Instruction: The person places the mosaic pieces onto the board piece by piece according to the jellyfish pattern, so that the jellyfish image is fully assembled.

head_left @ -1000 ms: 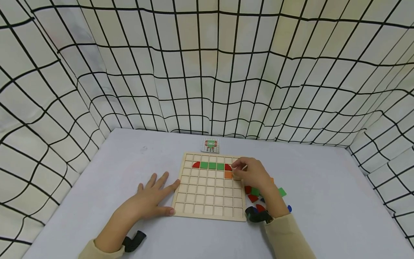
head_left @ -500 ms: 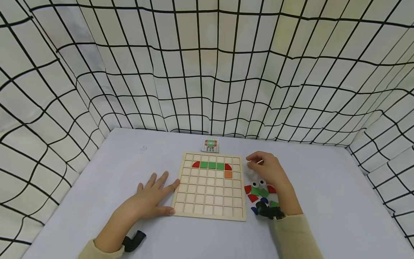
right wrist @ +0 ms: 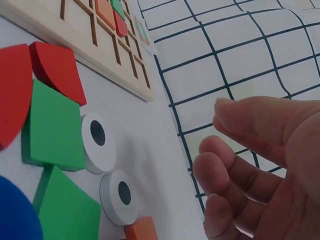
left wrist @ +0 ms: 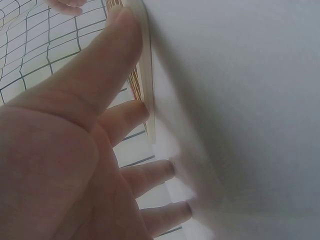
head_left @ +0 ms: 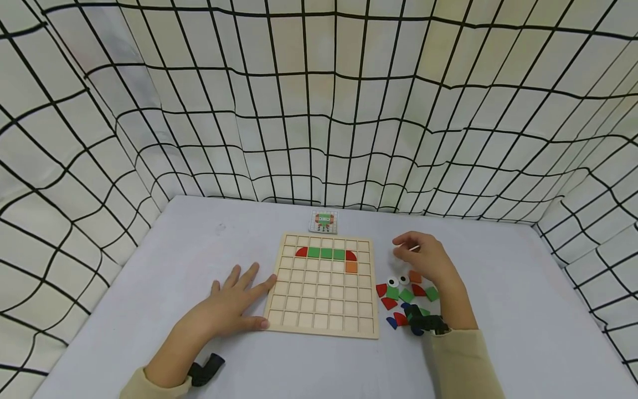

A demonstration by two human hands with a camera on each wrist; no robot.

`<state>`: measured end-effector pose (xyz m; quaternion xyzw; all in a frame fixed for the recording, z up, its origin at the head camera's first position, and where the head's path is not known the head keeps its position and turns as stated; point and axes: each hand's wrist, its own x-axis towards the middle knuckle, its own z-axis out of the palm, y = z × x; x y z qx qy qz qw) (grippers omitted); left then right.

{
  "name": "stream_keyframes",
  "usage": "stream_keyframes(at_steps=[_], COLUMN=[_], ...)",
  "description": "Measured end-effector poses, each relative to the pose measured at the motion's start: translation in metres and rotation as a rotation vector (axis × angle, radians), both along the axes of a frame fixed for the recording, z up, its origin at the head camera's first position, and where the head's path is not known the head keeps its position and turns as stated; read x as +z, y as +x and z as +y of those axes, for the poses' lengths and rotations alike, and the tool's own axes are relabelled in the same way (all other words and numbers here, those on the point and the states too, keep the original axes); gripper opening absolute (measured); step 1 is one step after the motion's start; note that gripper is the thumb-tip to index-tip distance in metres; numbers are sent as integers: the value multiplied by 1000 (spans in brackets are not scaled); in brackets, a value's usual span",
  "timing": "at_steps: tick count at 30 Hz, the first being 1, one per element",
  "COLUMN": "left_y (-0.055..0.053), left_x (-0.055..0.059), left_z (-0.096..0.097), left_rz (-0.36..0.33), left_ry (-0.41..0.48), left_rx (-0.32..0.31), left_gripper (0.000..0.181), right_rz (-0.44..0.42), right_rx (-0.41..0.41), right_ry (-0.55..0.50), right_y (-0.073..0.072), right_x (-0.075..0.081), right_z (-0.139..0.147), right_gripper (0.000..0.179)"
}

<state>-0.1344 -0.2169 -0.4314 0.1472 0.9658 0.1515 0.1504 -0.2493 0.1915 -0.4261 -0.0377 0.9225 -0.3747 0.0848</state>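
A square wooden grid board [head_left: 324,291] lies on the table. Its second row from the far side bears a red quarter-round piece [head_left: 302,252], several green square pieces [head_left: 326,253] and another red quarter-round [head_left: 351,255]; an orange square [head_left: 351,267] sits under the latter. My left hand [head_left: 231,305] lies spread at the board's left side, thumb and index fingertip at its edge. My right hand [head_left: 423,256] is beyond the board's right side, above the loose pieces, fingers loosely curled. Nothing shows between its thumb and fingers in the right wrist view.
Right of the board lie loose red, green, blue and orange pieces, plus two white discs with black dots [right wrist: 119,197]. A small card with a gridded coloured figure [head_left: 323,221] stands behind the board. White walls with black netting [head_left: 319,111] enclose the table.
My right hand has left the board's orange square and moved right, uncovering more loose pieces and the white discs. My left hand has stayed at the board's edge.
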Motion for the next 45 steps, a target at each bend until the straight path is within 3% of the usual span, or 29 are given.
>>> stream_keyframes(at_steps=[6, 15, 24, 28, 35, 45], left_y=[0, 0, -1, -1, -1, 0], left_x=[0, 0, -2, -1, 0, 1], left_z=[-1, -1, -1, -1, 0, 0], left_rz=[-1, -3, 2, -3, -6, -11], left_ry=[6, 3, -9, -6, 2, 6], left_rx=[1, 0, -6, -3, -3, 0], left_gripper=[89, 89, 90, 90, 90, 89], right_rz=[-75, -71, -96, -96, -168, -166], right_rx=[36, -12, -13, 69, 346, 336], right_ry=[24, 137, 165, 126, 65, 159], right_y=[0, 3, 3, 2, 5, 10], right_x=[1, 4, 2, -1, -8, -12], right_z=[2, 21, 44, 37, 7, -19], right_gripper=[31, 36, 36, 29, 20, 16])
